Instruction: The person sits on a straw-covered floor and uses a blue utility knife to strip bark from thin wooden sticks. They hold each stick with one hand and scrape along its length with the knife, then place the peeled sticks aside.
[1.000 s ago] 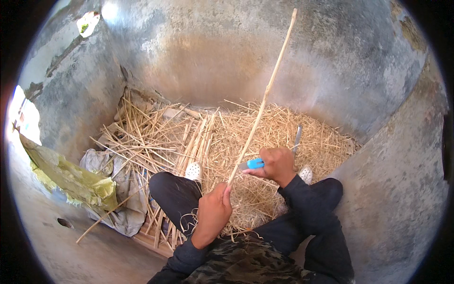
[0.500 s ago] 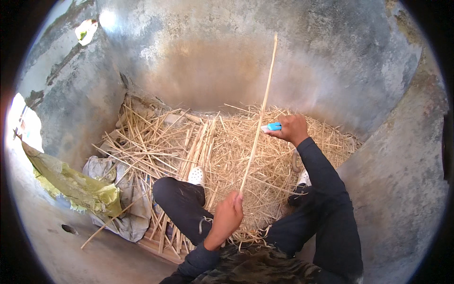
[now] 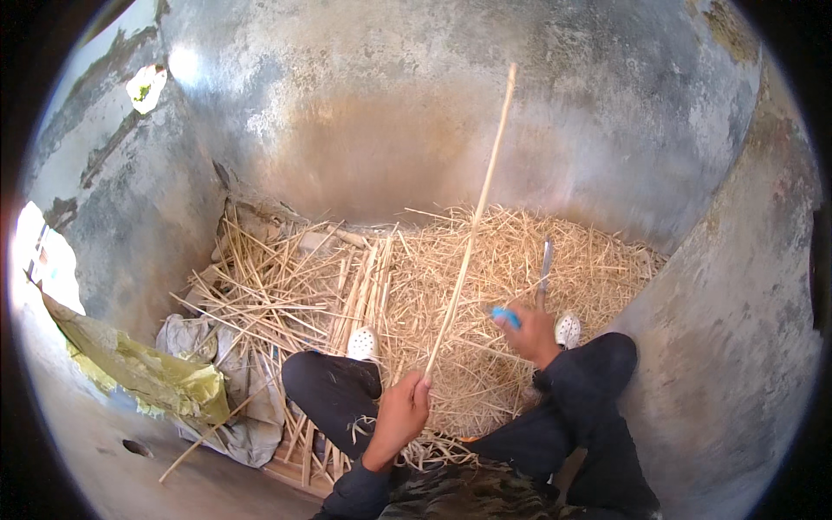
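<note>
My left hand [image 3: 400, 418] is closed around the lower end of a long, thin, pale wooden stick [image 3: 469, 247]. The stick slants up and slightly right, its far end in front of the back wall. In my right hand [image 3: 531, 333] is a small blue hand tool [image 3: 506, 317], its exact kind too small and blurred to make out. The tool is to the right of the stick, apart from it, near my right knee. Just beyond that hand a narrow metal blade [image 3: 545, 264] stands among the shavings; its lower part is hidden.
Straw-like shavings [image 3: 598, 251] cover the floor ahead. Loose sticks [image 3: 277, 290] lie in a heap at the left. A grey cloth [image 3: 260, 425] and a yellowish torn sack [image 3: 186, 386] are at the left wall. A concrete wall [image 3: 390, 147] curves around. My white clogs [image 3: 363, 343] rest on the shavings.
My right hand with the blue tool has moved down toward me and away from the stick. The metal blade now shows. My left hand and the stick have shifted slightly.
</note>
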Action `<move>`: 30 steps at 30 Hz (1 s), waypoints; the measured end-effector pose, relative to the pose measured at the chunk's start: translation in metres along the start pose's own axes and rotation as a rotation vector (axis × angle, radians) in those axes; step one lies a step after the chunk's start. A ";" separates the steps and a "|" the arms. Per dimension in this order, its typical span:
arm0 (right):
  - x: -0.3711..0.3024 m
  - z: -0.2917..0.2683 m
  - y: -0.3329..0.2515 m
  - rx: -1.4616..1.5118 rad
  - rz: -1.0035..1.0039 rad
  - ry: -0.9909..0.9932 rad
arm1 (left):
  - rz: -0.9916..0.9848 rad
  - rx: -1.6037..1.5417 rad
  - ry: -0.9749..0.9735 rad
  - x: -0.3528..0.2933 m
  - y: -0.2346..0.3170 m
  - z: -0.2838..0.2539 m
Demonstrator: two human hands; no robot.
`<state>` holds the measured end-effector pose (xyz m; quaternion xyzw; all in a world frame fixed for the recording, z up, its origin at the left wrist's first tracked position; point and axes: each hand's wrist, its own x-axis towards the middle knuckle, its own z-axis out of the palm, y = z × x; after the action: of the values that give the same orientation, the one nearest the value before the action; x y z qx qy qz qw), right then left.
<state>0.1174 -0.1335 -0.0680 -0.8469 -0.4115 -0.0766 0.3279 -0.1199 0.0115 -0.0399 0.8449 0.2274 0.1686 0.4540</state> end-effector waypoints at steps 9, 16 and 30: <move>0.016 -0.005 -0.028 -0.260 -0.398 0.105 | 0.022 -0.035 -0.002 -0.026 0.005 0.019; 0.086 -0.016 0.032 -0.491 -0.578 0.181 | 0.106 0.123 -0.052 -0.040 0.011 0.011; 0.131 -0.076 0.110 -0.421 0.166 0.371 | 0.094 -0.051 -0.184 -0.037 -0.026 0.024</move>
<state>0.2953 -0.1451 -0.0106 -0.8986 -0.2487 -0.2868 0.2200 -0.1455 -0.0127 -0.0777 0.8546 0.1403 0.1172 0.4860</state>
